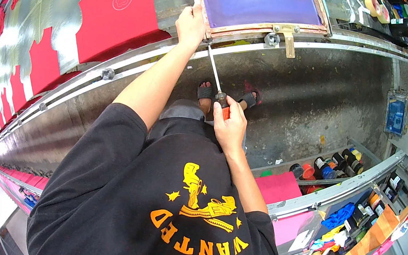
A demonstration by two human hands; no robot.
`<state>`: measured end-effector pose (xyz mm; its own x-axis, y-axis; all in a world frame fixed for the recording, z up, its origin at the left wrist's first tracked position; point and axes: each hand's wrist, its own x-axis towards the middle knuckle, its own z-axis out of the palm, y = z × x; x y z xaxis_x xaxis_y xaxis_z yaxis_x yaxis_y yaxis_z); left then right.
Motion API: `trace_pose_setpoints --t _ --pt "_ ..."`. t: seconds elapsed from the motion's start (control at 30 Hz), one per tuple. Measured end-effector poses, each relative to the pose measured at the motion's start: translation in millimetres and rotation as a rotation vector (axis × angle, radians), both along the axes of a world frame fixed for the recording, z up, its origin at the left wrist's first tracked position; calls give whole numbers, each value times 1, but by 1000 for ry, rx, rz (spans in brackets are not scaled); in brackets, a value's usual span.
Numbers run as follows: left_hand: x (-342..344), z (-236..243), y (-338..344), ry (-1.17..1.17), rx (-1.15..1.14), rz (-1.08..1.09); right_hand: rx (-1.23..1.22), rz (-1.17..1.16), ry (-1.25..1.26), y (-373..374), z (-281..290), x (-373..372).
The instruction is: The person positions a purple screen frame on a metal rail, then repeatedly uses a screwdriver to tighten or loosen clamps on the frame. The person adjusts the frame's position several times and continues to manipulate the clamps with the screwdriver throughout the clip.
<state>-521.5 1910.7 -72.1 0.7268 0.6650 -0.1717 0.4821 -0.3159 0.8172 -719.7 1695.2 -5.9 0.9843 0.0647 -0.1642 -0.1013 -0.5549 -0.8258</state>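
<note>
My right hand (pixel 229 125) is closed around the dark and red handle of a screwdriver (pixel 214 70). Its long metal shaft points away from me, and the tip meets a small dark fitting (pixel 207 39) at the near left corner of a screen-printing frame (pixel 262 36). A blue-purple mesh (pixel 257 4) fills that frame. Wrapped over the frame's left side, just beyond the corner, is my left hand (pixel 190 27); its far fingertips are partly hidden. A brass-coloured bracket (pixel 287 38) and a round knob (pixel 271 39) sit along the frame's near edge.
Red cut fabric pieces (pixel 119 19) lie in a row along the long table at left. A metal rail (pixel 132 71) edges it. Ink jars (pixel 335 163) line a low shelf on the right, near a cart (pixel 304 206) with cloths and an orange-brown board (pixel 373 245).
</note>
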Motion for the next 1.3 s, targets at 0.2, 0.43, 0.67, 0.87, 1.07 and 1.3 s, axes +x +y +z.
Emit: trace_pose_setpoints --t 0.2,0.43,0.67,0.87,1.07,1.3 --pt "-1 8 -4 6 -1 5 -52 -18 -16 5 18 2" --pt "0 5 -4 40 50 -8 -227 -9 -186 11 -15 1" --pt "-2 4 -2 69 49 -23 34 -62 -89 7 -28 1" --pt "-3 7 -1 42 40 -27 697 -154 578 -8 -36 8" --pt "-8 -42 15 -166 -239 -73 883 -120 706 -9 -34 15" --pt "2 -16 -1 -88 -2 -8 411 52 601 -97 28 67"
